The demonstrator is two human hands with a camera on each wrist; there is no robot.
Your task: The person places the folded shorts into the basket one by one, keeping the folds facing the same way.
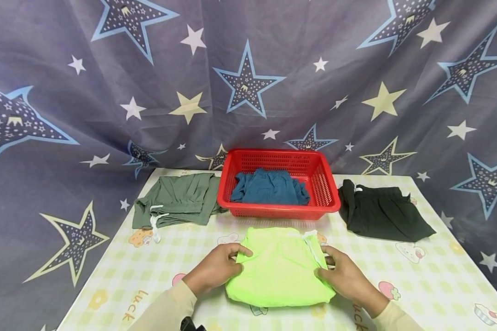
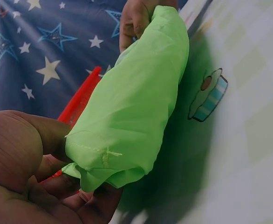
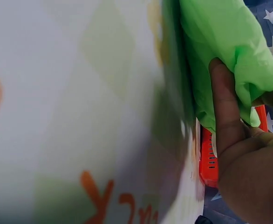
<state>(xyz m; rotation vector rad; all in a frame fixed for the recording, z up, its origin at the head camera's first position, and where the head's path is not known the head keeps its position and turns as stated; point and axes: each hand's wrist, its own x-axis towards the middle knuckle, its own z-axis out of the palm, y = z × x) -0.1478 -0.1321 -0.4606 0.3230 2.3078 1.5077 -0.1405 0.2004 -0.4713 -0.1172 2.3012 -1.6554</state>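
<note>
Folded neon-green shorts (image 1: 281,271) with a white drawstring at their upper right are held between both hands, over the front middle of the table. My left hand (image 1: 217,269) pinches their left side, index finger on top; up close in the left wrist view, the thumb and fingers grip a stitched edge (image 2: 104,156). At the opposite side, my right hand (image 1: 345,273) grips the cloth, with the thumb on the front face and the other fingers partly hidden behind. The right wrist view shows one finger (image 3: 225,93) lying along the green fabric.
Behind the shorts stands a red perforated basket (image 1: 279,211) with a folded blue garment (image 1: 271,186) inside. Grey-green drawstring shorts (image 1: 182,197) lie left of it, a black drawstring garment (image 1: 385,211) right. A starry curtain (image 1: 248,128) hangs behind the checked tablecloth (image 1: 430,280).
</note>
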